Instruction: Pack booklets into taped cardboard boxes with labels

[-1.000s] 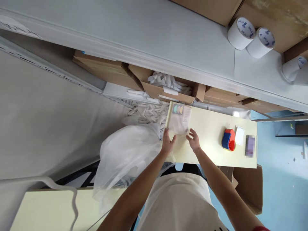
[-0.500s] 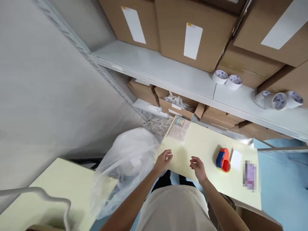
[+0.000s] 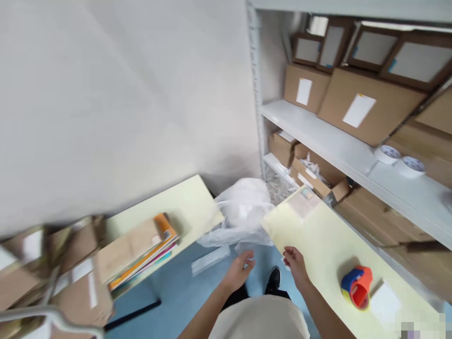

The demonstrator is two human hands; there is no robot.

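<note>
In the head view, your left hand (image 3: 239, 271) is half curled over the gap between the two tables, thumb and fingers apart, with nothing clearly in it. Your right hand (image 3: 295, 264) is bent into a narrow curl just beside the edge of the right-hand table (image 3: 328, 242). A small whitish bit (image 3: 285, 262) shows at its fingertips, but blur hides whether you grip it, so I cannot tell.

The flat clear packet (image 3: 302, 203) lies at the far corner of that table, well apart from both hands. Being so close to the edge, it could slide off if your sleeve or the plastic bag (image 3: 243, 202) beside that end drags across it. The bag's loose film could also snag your fingers when they pass low.

A pale strip (image 3: 211, 260) lies on the floor near your shoe (image 3: 273, 278); stepping on it might make you slip. The stack of envelopes (image 3: 132, 242) on the left-hand table (image 3: 194, 200) sits along the near edge, so a careless tug could spill it. A wide right elbow might knock the red-and-blue holder (image 3: 358, 287).
</note>
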